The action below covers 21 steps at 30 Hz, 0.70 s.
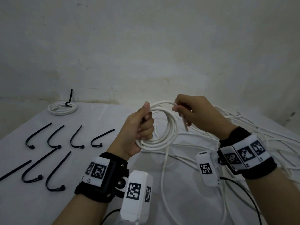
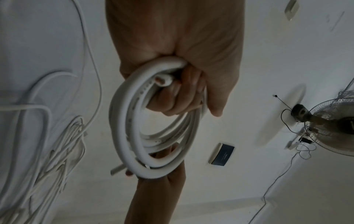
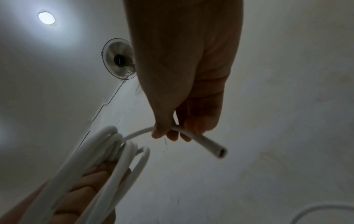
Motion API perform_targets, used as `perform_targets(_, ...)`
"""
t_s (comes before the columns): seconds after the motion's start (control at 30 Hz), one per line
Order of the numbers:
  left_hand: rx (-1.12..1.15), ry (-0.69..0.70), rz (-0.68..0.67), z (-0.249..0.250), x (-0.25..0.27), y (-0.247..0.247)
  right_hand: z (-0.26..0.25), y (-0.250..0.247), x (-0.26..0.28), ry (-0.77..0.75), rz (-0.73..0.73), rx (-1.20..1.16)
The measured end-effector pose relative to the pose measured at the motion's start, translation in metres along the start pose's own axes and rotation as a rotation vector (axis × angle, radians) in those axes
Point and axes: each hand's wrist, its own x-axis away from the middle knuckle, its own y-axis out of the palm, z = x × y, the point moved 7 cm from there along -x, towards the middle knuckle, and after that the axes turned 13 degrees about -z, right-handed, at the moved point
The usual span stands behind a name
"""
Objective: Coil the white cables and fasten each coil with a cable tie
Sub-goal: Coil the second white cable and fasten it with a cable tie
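Observation:
My left hand (image 1: 142,125) grips a white cable coil (image 1: 168,135) of several loops, held above the table; the wrist view shows the fingers curled round the coil (image 2: 122,125). My right hand (image 1: 186,111) pinches the cable's free end (image 1: 185,124) at the coil's top right; the open tip (image 3: 220,152) sticks out past the fingers. A finished coil (image 1: 62,108) with a black tie stands at the far left. Several loose black cable ties (image 1: 53,138) lie on the left.
A tangle of loose white cables (image 1: 253,127) covers the right side of the white-covered table (image 1: 100,117). A wall stands right behind the table. A fan (image 2: 329,127) shows in the left wrist view.

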Motion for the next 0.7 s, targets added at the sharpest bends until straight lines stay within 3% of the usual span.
perform_targets(0.13, 0.031, 0.021, 0.014, 0.001, -0.001, -0.001, 0.001, 0.008, 0.001, 0.023, 0.092, -0.432)
perform_targets(0.4, 0.008, 0.056, 0.084, 0.004, 0.000, -0.006, -0.004, 0.041, 0.000, 0.001, 0.123, -0.934)
perform_targets(0.7, -0.082, 0.143, 0.292, 0.013, 0.004, -0.019, -0.020, 0.050, 0.006, 0.014, 0.141, -0.957)
